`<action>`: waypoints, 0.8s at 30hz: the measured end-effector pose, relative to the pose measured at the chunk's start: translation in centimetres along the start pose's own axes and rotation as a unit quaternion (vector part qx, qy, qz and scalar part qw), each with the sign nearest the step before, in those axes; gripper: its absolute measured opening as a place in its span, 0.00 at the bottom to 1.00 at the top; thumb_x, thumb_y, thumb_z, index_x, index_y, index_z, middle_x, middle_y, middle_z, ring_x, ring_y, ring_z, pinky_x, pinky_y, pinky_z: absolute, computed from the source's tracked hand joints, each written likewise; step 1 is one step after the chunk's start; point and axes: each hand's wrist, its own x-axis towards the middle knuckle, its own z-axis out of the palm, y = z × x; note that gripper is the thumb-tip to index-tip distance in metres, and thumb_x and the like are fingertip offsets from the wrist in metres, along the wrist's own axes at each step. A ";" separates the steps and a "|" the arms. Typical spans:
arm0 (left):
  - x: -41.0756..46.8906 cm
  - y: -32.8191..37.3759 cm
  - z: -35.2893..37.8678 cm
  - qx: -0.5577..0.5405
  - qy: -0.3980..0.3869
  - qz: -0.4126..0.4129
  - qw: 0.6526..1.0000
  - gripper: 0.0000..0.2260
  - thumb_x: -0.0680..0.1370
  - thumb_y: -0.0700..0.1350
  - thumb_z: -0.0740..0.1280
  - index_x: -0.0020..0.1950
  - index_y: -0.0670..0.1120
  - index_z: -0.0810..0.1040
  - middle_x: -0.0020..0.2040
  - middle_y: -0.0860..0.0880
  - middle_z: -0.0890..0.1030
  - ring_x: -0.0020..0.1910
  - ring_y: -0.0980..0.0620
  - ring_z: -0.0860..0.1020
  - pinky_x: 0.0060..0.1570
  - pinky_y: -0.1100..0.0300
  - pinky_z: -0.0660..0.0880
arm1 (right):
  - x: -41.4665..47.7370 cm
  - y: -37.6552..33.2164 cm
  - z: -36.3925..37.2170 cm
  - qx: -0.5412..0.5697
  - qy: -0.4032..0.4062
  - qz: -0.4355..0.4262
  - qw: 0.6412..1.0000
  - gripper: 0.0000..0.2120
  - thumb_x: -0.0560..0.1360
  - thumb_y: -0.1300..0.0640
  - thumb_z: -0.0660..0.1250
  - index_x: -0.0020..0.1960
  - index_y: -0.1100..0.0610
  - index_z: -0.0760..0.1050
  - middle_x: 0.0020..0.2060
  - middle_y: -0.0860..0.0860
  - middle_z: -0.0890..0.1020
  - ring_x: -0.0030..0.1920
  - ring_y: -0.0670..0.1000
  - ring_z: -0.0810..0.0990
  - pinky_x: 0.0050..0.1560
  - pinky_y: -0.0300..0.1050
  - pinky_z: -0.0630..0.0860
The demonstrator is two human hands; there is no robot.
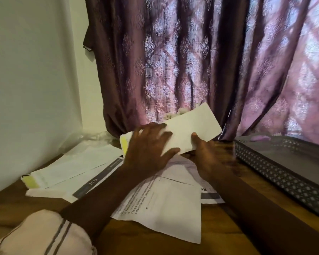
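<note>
Wooden table [118, 236] under a purple patterned curtain [173, 61]; just above its far middle a folded white paper [195, 126] is held tilted, its right end raised toward the curtain. The left hand [149, 148] lies on the paper with fingers spread and fairly straight, pressing rather than gripping. The right hand [208, 157] pinches the near edge, thumb on top; its fingers underneath are hidden. Beneath the hands lies a printed sheet [164, 208]; left of it is a loose spread of envelopes [72, 168]; at the right stands a perforated grey tray [284, 172]. By my judgement the fold is made and being flattened; the papers on the table have yet to be sorted, and nothing shows this one filed.
</note>
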 end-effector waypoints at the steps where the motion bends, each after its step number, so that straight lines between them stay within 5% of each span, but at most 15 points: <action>1: -0.2 -0.5 0.0 -0.021 -0.015 -0.074 0.997 0.24 0.80 0.66 0.60 0.66 0.51 0.79 0.69 0.48 0.78 0.66 0.44 0.75 0.64 0.45 0.71 | 0.2 -0.4 -0.5 0.010 0.002 -0.006 1.000 0.18 0.84 0.59 0.64 0.73 0.57 0.68 0.61 0.58 0.82 0.54 0.57 0.84 0.39 0.52 0.85; 4: -0.7 -1.6 0.1 -0.201 -0.055 -0.333 0.920 0.21 0.79 0.59 0.67 0.69 0.52 0.73 0.66 0.48 0.78 0.64 0.44 0.77 0.62 0.46 0.75 | 0.7 -1.5 -1.4 0.034 0.032 -0.003 0.999 0.17 0.84 0.60 0.63 0.72 0.55 0.68 0.56 0.54 0.82 0.54 0.55 0.82 0.46 0.55 0.83; 5: -0.4 -1.9 -0.2 -0.309 -0.056 -0.420 0.851 0.17 0.79 0.51 0.70 0.67 0.50 0.75 0.62 0.48 0.81 0.59 0.44 0.80 0.57 0.49 0.78 | 0.9 -1.7 -1.6 0.047 0.047 0.002 0.998 0.17 0.84 0.59 0.63 0.71 0.56 0.69 0.54 0.53 0.82 0.52 0.54 0.82 0.47 0.55 0.82; 7: 0.0 -2.2 -0.4 -0.528 -0.061 -0.537 0.655 0.11 0.80 0.37 0.68 0.62 0.43 0.80 0.51 0.46 0.85 0.44 0.48 0.86 0.39 0.57 0.82 | 1.2 -2.0 -1.9 0.083 0.046 0.015 0.995 0.15 0.84 0.55 0.64 0.69 0.56 0.72 0.51 0.53 0.83 0.48 0.53 0.83 0.44 0.53 0.82; 9: 0.0 -1.8 -0.5 -0.643 -0.067 -0.557 0.521 0.12 0.80 0.32 0.67 0.63 0.38 0.80 0.44 0.46 0.87 0.35 0.52 0.86 0.31 0.61 0.81 | 1.1 -2.2 -1.9 0.118 0.014 0.030 0.993 0.16 0.82 0.47 0.65 0.64 0.55 0.76 0.50 0.55 0.85 0.49 0.55 0.85 0.43 0.52 0.83; 11: 0.2 -0.7 -0.4 -0.692 -0.063 -0.557 0.455 0.12 0.79 0.32 0.69 0.61 0.40 0.80 0.41 0.46 0.87 0.35 0.53 0.86 0.30 0.61 0.81 | 0.8 -1.9 -1.4 0.140 -0.018 0.041 0.989 0.16 0.80 0.44 0.65 0.58 0.55 0.78 0.47 0.55 0.86 0.51 0.57 0.85 0.49 0.55 0.82; 13: 0.3 0.8 -0.3 -0.710 -0.084 -0.554 0.426 0.14 0.78 0.31 0.70 0.61 0.43 0.78 0.41 0.46 0.88 0.35 0.51 0.86 0.29 0.60 0.81 | 0.2 -1.5 -0.7 0.159 -0.033 0.046 0.986 0.12 0.78 0.48 0.67 0.54 0.55 0.77 0.40 0.55 0.84 0.46 0.56 0.83 0.57 0.60 0.79; 15: 0.1 2.3 -0.4 -0.692 -0.129 -0.543 0.458 0.18 0.75 0.34 0.74 0.63 0.44 0.76 0.41 0.45 0.88 0.36 0.49 0.85 0.30 0.58 0.81 | -0.1 -1.3 -0.5 0.171 -0.038 0.055 0.983 0.13 0.73 0.52 0.70 0.53 0.58 0.75 0.37 0.56 0.81 0.42 0.56 0.81 0.61 0.61 0.76; 16: -0.2 2.8 -0.2 -0.657 -0.149 -0.527 0.518 0.20 0.74 0.37 0.77 0.63 0.45 0.75 0.42 0.46 0.87 0.37 0.48 0.84 0.31 0.57 0.81 | -0.2 -1.4 -0.6 0.170 -0.037 0.067 0.983 0.17 0.70 0.52 0.69 0.55 0.60 0.75 0.39 0.57 0.81 0.42 0.57 0.81 0.60 0.59 0.76; 19: -1.5 3.1 0.4 -0.377 -0.154 -0.354 0.842 0.19 0.68 0.57 0.81 0.51 0.54 0.77 0.47 0.57 0.80 0.44 0.56 0.79 0.37 0.58 0.75 | 0.1 -1.5 -1.4 0.163 -0.023 0.101 0.981 0.14 0.75 0.55 0.60 0.56 0.61 0.74 0.46 0.60 0.82 0.47 0.61 0.81 0.67 0.60 0.73; 20: -1.7 3.1 0.4 -0.305 -0.126 -0.273 0.903 0.16 0.69 0.61 0.78 0.47 0.55 0.78 0.48 0.57 0.78 0.46 0.57 0.76 0.39 0.59 0.73 | 0.1 -1.5 -1.6 0.165 -0.007 0.105 0.981 0.14 0.74 0.57 0.58 0.57 0.61 0.74 0.49 0.61 0.82 0.50 0.62 0.80 0.70 0.62 0.71; 22: -1.6 2.8 0.3 -0.306 -0.090 -0.155 0.935 0.15 0.74 0.66 0.70 0.44 0.55 0.82 0.48 0.56 0.77 0.48 0.58 0.75 0.43 0.57 0.73 | 0.3 -1.6 -1.6 0.160 0.020 0.113 0.980 0.25 0.66 0.59 0.60 0.63 0.62 0.72 0.58 0.63 0.80 0.58 0.64 0.78 0.71 0.64 0.69; 24: -1.4 2.9 0.1 -0.358 -0.117 -0.070 0.924 0.19 0.78 0.67 0.64 0.51 0.55 0.85 0.51 0.57 0.80 0.53 0.59 0.76 0.49 0.55 0.76 | 0.9 -1.5 -1.8 0.159 0.044 0.121 0.979 0.35 0.61 0.58 0.61 0.69 0.63 0.71 0.65 0.65 0.79 0.64 0.67 0.77 0.69 0.66 0.71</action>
